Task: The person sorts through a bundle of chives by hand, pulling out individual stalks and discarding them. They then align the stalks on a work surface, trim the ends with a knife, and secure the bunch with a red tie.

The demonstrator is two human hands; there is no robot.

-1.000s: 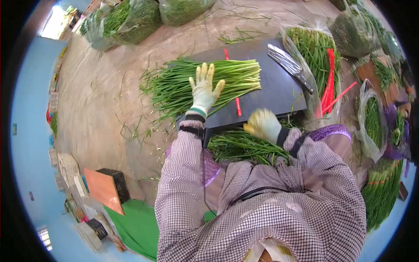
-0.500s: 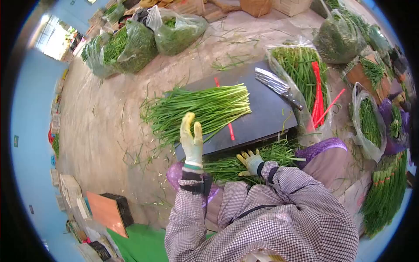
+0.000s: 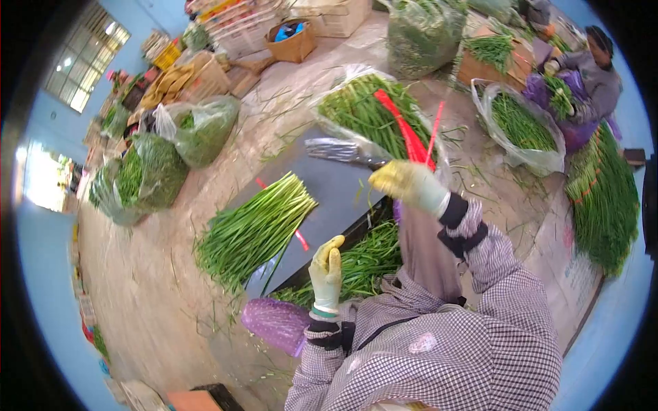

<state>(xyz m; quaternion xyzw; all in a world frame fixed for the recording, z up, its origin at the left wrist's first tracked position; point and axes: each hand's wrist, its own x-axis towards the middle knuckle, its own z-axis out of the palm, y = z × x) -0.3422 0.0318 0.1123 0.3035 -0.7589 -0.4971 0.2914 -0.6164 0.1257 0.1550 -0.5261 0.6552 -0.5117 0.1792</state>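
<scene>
A bundle of long green stalks (image 3: 253, 229) lies on a dark board (image 3: 336, 192), across a red tie strip (image 3: 301, 240). My left hand (image 3: 327, 270), in a pale yellow-tipped glove, is held upright at the board's near edge with fingers extended and nothing in it. More loose stalks (image 3: 367, 260) lie in my lap just right of it. My right hand (image 3: 409, 185), gloved and blurred, is raised over the board's right end, close to a cleaver (image 3: 336, 149) and a plastic bag of stalks with red ties (image 3: 370, 109). Its grip is unclear.
Bags of greens (image 3: 144, 175) stand on the floor at left, and another (image 3: 517, 123) at right. A stacked pile of stalks (image 3: 606, 198) lies far right. A seated person (image 3: 593, 65) works at top right. A purple net bag (image 3: 274, 320) rests by my knee.
My view has swung right and up. My left hand came off the bundle and drew back to the board's near edge. My right hand rose from the lap stalks toward the bag.
</scene>
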